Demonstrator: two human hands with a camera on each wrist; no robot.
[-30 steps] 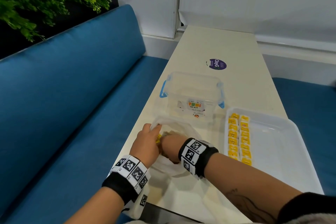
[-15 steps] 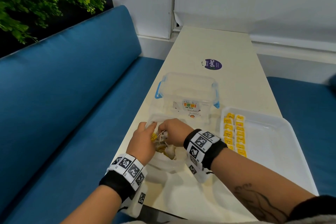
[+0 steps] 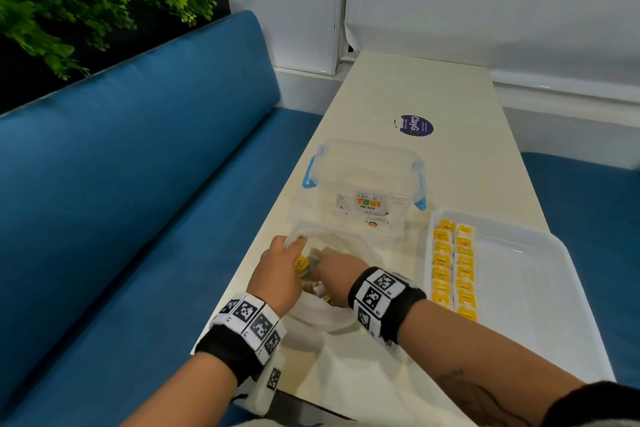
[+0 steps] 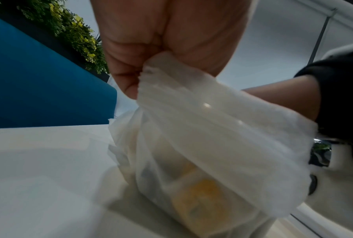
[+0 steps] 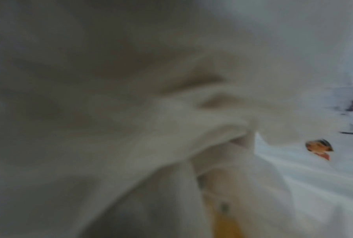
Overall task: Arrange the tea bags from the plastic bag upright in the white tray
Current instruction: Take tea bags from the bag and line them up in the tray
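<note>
Head view is showing the left hand point(image 3: 277, 267) pinching the rim of the plastic bag point(image 3: 322, 317) on the table point(image 3: 415, 94). The right hand point(image 3: 334, 274) is reaching inside; its fingers are hidden, grip unclear. Tea bags point(image 3: 453, 270) are standing in two rows in the white tray point(image 3: 540, 288). Right wrist view is showing only blurred plastic.

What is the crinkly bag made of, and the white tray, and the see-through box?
The cloudy white plastic bag looks like thin, soft film: it wrinkles where the left hand grips it. The white tray seems hard, glossy plastic. The clear lidded box with blue clips looks like rigid transparent plastic.
</note>
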